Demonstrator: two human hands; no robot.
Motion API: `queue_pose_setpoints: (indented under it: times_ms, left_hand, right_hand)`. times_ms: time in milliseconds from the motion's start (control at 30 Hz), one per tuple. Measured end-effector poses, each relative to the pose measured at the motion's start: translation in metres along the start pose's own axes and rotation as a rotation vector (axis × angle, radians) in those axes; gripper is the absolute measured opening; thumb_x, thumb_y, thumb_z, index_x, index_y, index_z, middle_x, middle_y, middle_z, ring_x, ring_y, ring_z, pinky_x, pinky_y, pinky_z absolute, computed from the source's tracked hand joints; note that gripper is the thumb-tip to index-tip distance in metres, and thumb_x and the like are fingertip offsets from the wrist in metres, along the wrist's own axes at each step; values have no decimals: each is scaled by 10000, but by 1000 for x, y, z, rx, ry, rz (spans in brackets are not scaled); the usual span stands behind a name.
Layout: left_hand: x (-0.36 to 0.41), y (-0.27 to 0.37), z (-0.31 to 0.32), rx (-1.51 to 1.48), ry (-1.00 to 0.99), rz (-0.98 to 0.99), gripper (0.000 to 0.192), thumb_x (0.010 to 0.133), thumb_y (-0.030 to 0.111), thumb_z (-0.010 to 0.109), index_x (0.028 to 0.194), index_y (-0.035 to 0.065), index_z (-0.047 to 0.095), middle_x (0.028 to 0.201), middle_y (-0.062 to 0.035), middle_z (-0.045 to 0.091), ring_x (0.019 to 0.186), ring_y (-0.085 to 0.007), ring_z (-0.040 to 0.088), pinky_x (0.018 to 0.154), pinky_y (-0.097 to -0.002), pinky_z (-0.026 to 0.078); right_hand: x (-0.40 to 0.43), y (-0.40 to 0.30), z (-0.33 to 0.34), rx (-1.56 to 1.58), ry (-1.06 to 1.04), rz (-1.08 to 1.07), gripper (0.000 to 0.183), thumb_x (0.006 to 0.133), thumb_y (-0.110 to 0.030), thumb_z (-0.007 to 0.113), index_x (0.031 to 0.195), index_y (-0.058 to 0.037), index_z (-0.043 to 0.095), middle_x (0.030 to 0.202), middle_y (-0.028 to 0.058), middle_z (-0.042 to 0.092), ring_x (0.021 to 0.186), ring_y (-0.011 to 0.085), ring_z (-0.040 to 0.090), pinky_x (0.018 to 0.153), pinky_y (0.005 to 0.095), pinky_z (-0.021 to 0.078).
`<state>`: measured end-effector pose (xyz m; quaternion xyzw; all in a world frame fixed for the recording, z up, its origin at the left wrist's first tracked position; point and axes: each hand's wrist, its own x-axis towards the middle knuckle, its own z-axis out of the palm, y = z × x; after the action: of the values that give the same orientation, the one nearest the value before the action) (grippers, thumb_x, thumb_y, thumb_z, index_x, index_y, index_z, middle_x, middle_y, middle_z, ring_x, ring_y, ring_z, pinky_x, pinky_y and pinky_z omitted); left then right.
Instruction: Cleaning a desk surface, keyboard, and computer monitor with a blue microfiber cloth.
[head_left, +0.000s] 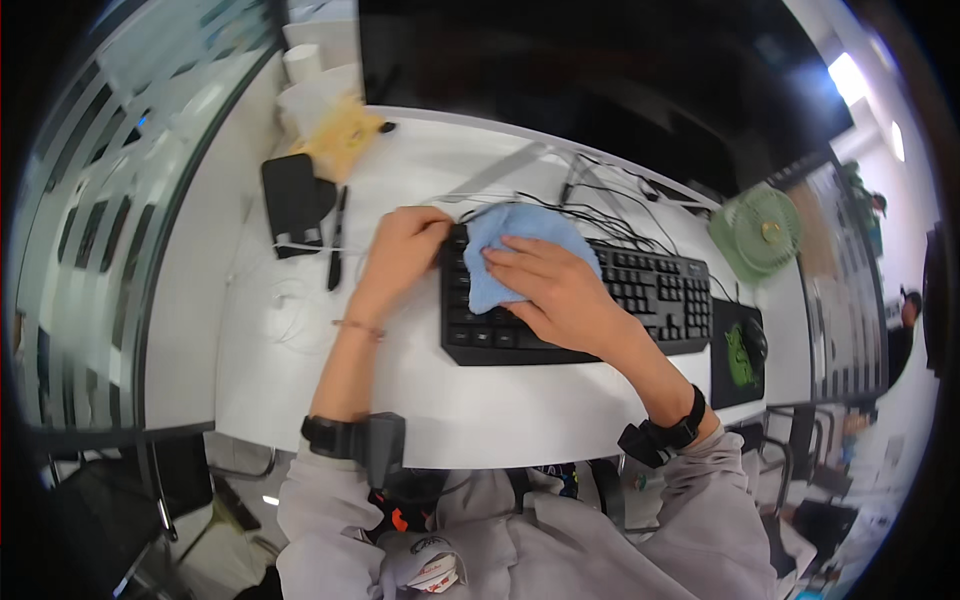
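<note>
A black keyboard (645, 296) lies on the white desk in front of me. Over its left part is spread a light blue cloth (540, 221), with my right hand (559, 289) pressing on it, fingers pointing left. My left hand (405, 244) is at the keyboard's upper left corner, thumb and fingers closed against that edge. The fingertips there are partly hidden, but they seem to grip the corner. Black cables (600, 214) run behind the keyboard.
A large monitor (540, 67) stands behind. On the left lie a dark phone-like object (291, 195), a black pen (336, 247), white cords and a yellow packet (349, 135). Rightward are a green fan (761, 229) and a mouse (755, 337) on a black pad (727, 382). Partitions flank the desk.
</note>
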<state>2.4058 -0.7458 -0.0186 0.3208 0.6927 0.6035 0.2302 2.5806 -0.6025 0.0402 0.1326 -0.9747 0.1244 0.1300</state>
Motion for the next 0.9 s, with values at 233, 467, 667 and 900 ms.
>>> queue_pose_setpoints:
  times_ms: [233, 467, 667, 900]
  left_hand:
    - [1, 2, -4, 100, -22, -52, 203, 911, 103, 528, 942, -32, 676, 677, -31, 616, 510, -85, 535, 456, -225, 415]
    - [-3, -1, 1, 134, -13, -9, 192, 948, 71, 482, 979, 2, 659, 667, 0, 580, 483, -58, 473, 436, -212, 359]
    - [-3, 2, 1, 178, -12, 15, 197, 951, 78, 476, 977, 8, 659, 681, -7, 583, 500, -65, 482, 446, -216, 371]
    - [-1, -9, -1, 160, 1, 82, 182, 951, 98, 493, 989, 23, 655, 703, -16, 607, 543, -76, 511, 481, -235, 411]
  right_hand:
    - [-91, 36, -33, 14, 85, 234, 365, 792, -136, 690, 1133, -15, 641, 1217, 112, 632, 1213, 305, 540, 997, 410, 444]
    - [-186, 71, -87, 96, 73, 655, 383, 830, -119, 658, 1188, 8, 609, 1229, 188, 609, 1149, 355, 570, 946, 394, 462]
    - [-246, 103, -73, 88, 414, 990, 335, 889, -127, 605, 1177, 44, 597, 1257, 189, 602, 1097, 390, 594, 910, 366, 475]
    - [-180, 53, -19, -165, 397, 647, 336, 862, -81, 643, 1177, 30, 611, 1291, 163, 583, 1234, 358, 511, 1025, 398, 405]
